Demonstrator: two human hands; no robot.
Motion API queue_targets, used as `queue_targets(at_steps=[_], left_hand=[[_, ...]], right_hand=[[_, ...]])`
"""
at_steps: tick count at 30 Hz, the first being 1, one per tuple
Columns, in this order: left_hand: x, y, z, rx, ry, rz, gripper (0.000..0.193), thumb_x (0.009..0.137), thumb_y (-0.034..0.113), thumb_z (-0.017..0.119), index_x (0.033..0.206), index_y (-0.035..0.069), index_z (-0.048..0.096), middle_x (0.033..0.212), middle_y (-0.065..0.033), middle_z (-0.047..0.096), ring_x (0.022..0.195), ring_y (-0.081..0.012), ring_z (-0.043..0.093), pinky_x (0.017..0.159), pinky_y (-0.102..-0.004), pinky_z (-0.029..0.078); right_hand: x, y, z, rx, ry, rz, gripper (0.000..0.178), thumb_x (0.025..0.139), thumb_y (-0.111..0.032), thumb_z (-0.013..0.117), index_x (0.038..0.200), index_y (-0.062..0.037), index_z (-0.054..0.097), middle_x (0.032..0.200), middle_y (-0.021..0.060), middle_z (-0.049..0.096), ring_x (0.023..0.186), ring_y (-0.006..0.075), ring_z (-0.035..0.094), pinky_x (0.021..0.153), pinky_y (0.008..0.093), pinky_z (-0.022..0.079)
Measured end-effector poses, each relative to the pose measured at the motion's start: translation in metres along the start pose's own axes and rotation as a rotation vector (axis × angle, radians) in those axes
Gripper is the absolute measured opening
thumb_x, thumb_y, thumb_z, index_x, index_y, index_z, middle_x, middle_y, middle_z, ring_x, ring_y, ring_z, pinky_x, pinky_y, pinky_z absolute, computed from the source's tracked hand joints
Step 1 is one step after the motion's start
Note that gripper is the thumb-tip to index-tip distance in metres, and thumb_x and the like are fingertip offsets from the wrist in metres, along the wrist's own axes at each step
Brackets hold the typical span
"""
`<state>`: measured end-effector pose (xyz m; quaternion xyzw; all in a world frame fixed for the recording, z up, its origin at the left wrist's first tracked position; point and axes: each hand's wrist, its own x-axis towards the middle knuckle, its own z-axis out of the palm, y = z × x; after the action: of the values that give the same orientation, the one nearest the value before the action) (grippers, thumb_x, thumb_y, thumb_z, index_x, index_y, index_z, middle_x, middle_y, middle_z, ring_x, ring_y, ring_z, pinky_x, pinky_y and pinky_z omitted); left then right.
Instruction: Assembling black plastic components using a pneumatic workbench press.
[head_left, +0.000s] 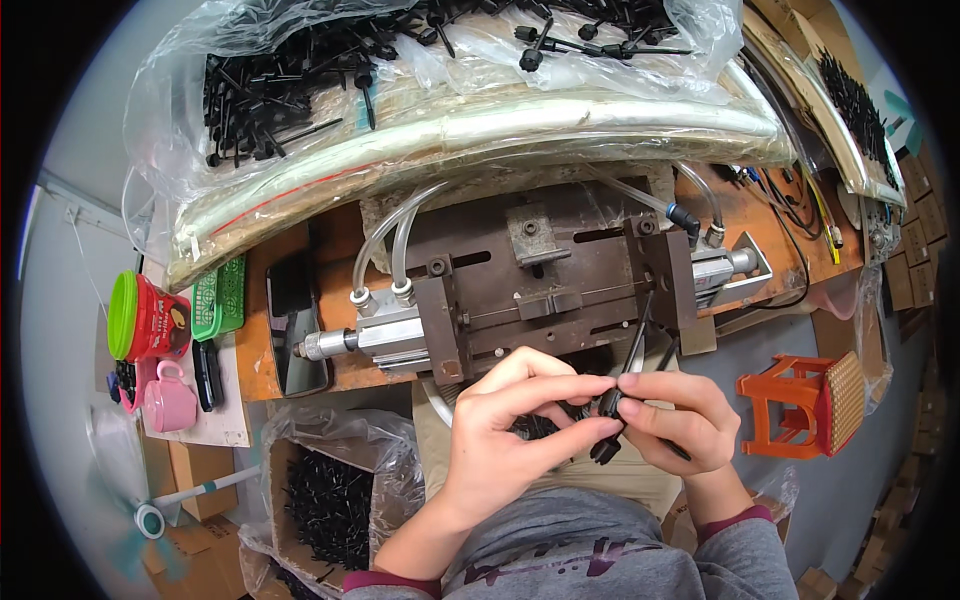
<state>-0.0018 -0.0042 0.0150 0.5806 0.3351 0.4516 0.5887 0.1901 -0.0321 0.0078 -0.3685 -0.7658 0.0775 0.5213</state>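
Note:
In front of my body, both hands meet at a black long-stemmed plastic part point(608, 402). Its thin stem points up toward the bench fixture, and its thicker head hangs below. My left hand point(515, 415) pinches it between thumb and index finger from the left. From the right, my right hand point(680, 415) grips it with bent fingers; a second dark stem shows behind these fingers. Just beyond stands the brown metal fixture point(600, 255), with a small metal block point(548, 304) at its middle and pneumatic cylinders point(392, 335) at the sides.
Across the back lies a plastic-lined tray point(480, 125) with many black parts point(250, 105). A lined box point(385, 490) of black parts stands lower left. Phones point(298, 345), a pink mug point(170, 400) and a fan point(150, 520) are left; an orange stool point(790, 405) is right.

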Motion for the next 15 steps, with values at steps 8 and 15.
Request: queue_targets(at_steps=[8, 15], left_hand=[[-0.003, -0.001, -0.004, 0.290, 0.181, 0.186, 0.033, 0.070, -0.010, 0.082, 0.100, -0.002, 0.071, 0.101, -0.0105, 0.065, 0.085, -0.0137, 0.067, 0.071, -0.0254, 0.058], [0.002, -0.016, 0.001, 0.971, 0.106, 0.402, 0.034, 0.068, 0.001, 0.082, 0.100, 0.000, 0.073, 0.114, -0.0119, 0.069, 0.078, -0.0190, 0.067, 0.069, -0.0300, 0.055]], right_hand=[[0.008, 0.001, -0.003, -0.057, 0.003, 0.095, 0.030, 0.071, 0.007, 0.079, 0.100, -0.0008, 0.074, 0.099, 0.0128, 0.073, 0.081, 0.0208, 0.073, 0.066, 0.0274, 0.060], [0.001, 0.005, -0.008, 0.211, 0.137, 0.381, 0.021, 0.083, 0.017, 0.062, 0.101, 0.0073, 0.068, 0.098, 0.0197, 0.068, 0.077, 0.0235, 0.073, 0.066, 0.0306, 0.061]])
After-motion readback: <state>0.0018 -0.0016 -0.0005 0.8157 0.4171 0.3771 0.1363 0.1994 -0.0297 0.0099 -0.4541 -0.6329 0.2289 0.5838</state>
